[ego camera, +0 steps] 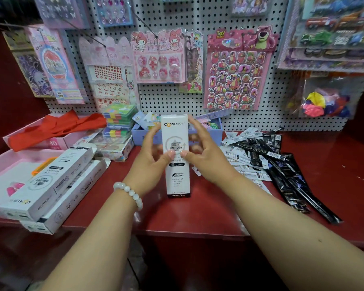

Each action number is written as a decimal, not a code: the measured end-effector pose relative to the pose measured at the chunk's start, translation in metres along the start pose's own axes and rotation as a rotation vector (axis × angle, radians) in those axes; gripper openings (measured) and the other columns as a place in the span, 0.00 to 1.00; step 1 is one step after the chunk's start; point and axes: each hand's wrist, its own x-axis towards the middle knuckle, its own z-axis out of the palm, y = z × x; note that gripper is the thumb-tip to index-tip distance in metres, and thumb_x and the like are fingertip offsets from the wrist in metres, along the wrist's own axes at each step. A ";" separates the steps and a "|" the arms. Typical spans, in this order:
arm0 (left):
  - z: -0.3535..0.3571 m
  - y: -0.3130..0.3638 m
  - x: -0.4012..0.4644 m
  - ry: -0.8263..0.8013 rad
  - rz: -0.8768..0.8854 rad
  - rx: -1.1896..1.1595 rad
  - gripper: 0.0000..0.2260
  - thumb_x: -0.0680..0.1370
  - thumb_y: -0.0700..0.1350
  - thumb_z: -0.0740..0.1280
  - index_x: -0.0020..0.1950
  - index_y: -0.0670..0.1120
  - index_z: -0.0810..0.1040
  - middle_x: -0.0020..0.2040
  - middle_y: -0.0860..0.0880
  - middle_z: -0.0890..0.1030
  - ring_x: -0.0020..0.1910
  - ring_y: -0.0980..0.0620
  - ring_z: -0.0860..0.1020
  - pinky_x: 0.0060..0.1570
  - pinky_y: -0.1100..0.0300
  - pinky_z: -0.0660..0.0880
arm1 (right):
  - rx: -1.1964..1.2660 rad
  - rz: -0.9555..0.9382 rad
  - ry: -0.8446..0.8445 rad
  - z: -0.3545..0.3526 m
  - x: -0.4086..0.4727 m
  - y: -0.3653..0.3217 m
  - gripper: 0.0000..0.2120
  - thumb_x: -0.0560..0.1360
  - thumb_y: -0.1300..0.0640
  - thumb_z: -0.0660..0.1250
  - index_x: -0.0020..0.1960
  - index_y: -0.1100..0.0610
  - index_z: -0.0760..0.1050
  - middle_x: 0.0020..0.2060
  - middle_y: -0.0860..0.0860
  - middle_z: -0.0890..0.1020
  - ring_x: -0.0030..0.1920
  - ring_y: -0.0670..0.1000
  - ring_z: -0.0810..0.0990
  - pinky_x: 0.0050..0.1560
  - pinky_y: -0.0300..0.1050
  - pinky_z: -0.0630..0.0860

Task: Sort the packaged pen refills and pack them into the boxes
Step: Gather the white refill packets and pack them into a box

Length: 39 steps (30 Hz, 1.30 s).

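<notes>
Both hands hold white box [176, 141], refill packets [267, 158] right, stacked boxes [51, 185] left

A single head-worn wide-angle camera is looking forward and down from the person's own position, facing a pegboard wall [198, 13] that is filling the frame from ten to two o'clock. It is sitting close over the red counter [177, 215], with both forearms reaching in from five and seven o'clock. No second view is sharing the scene.
</notes>
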 end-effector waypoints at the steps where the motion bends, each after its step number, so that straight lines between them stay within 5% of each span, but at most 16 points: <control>1: 0.000 -0.007 -0.001 0.013 -0.066 0.047 0.28 0.78 0.36 0.65 0.72 0.55 0.59 0.55 0.47 0.81 0.56 0.48 0.80 0.58 0.48 0.75 | -0.060 0.058 -0.007 0.002 -0.003 0.008 0.35 0.74 0.67 0.66 0.71 0.40 0.58 0.51 0.47 0.77 0.39 0.39 0.80 0.45 0.34 0.75; 4: -0.002 -0.020 -0.002 0.147 -0.232 0.264 0.27 0.78 0.38 0.64 0.74 0.49 0.59 0.57 0.48 0.78 0.58 0.51 0.76 0.59 0.56 0.71 | -0.294 0.203 0.005 0.010 -0.012 0.029 0.28 0.75 0.62 0.67 0.72 0.49 0.63 0.53 0.50 0.74 0.37 0.43 0.78 0.51 0.42 0.75; 6: -0.005 -0.020 -0.002 0.191 -0.275 0.404 0.23 0.78 0.38 0.62 0.73 0.46 0.63 0.63 0.44 0.74 0.60 0.49 0.74 0.57 0.58 0.68 | -0.449 0.192 -0.054 0.014 -0.017 0.035 0.21 0.77 0.60 0.64 0.69 0.55 0.69 0.60 0.53 0.74 0.53 0.49 0.79 0.60 0.39 0.68; 9: -0.006 -0.020 -0.008 0.088 -0.260 0.677 0.15 0.79 0.37 0.60 0.65 0.40 0.74 0.65 0.42 0.73 0.64 0.46 0.72 0.58 0.63 0.64 | -0.626 0.129 -0.212 0.020 -0.025 0.032 0.16 0.81 0.56 0.57 0.66 0.57 0.74 0.69 0.53 0.71 0.70 0.50 0.67 0.68 0.34 0.56; 14: -0.005 -0.011 -0.015 0.026 -0.293 0.533 0.12 0.82 0.42 0.55 0.57 0.43 0.77 0.55 0.50 0.75 0.55 0.53 0.72 0.51 0.66 0.61 | -0.656 0.135 -0.314 0.034 -0.034 0.036 0.24 0.81 0.47 0.51 0.76 0.50 0.56 0.76 0.50 0.59 0.76 0.46 0.55 0.75 0.43 0.52; 18: -0.009 -0.012 -0.018 0.096 -0.370 0.331 0.14 0.82 0.47 0.55 0.63 0.46 0.75 0.62 0.51 0.75 0.63 0.52 0.71 0.60 0.61 0.63 | -0.554 0.228 -0.351 0.040 -0.029 0.042 0.24 0.82 0.46 0.49 0.76 0.49 0.54 0.77 0.46 0.54 0.76 0.44 0.51 0.76 0.43 0.48; 22: -0.007 -0.019 -0.020 -0.034 -0.305 0.726 0.21 0.78 0.51 0.63 0.71 0.49 0.69 0.73 0.48 0.63 0.72 0.50 0.61 0.64 0.66 0.56 | -0.158 0.260 -0.140 0.035 -0.031 0.046 0.23 0.76 0.38 0.50 0.67 0.43 0.69 0.67 0.45 0.73 0.69 0.45 0.69 0.73 0.49 0.61; 26: -0.008 -0.027 -0.017 -0.040 -0.335 1.011 0.27 0.77 0.50 0.62 0.75 0.50 0.61 0.76 0.45 0.55 0.73 0.42 0.59 0.69 0.56 0.59 | -0.338 0.196 0.047 0.023 -0.036 0.045 0.26 0.72 0.36 0.48 0.51 0.51 0.76 0.49 0.49 0.81 0.52 0.50 0.79 0.58 0.52 0.73; 29: -0.019 -0.029 -0.010 0.022 -0.378 1.095 0.26 0.77 0.48 0.60 0.75 0.49 0.60 0.76 0.45 0.57 0.71 0.42 0.62 0.67 0.53 0.62 | -0.540 0.158 0.083 0.017 -0.038 0.044 0.15 0.79 0.45 0.54 0.45 0.53 0.73 0.42 0.47 0.78 0.46 0.48 0.76 0.48 0.46 0.70; 35: -0.030 -0.034 -0.015 0.076 -0.303 1.321 0.24 0.80 0.55 0.54 0.75 0.49 0.60 0.75 0.47 0.61 0.73 0.45 0.58 0.69 0.50 0.59 | -0.640 0.214 0.026 0.014 -0.034 0.052 0.12 0.80 0.48 0.55 0.47 0.52 0.74 0.45 0.49 0.77 0.50 0.51 0.74 0.50 0.46 0.69; 39: -0.039 -0.027 -0.020 0.171 -0.218 1.313 0.26 0.79 0.58 0.50 0.72 0.45 0.64 0.73 0.45 0.65 0.72 0.45 0.60 0.72 0.49 0.56 | -0.816 0.144 -0.200 0.024 -0.032 0.050 0.18 0.80 0.43 0.53 0.63 0.48 0.73 0.61 0.46 0.76 0.65 0.49 0.69 0.64 0.47 0.64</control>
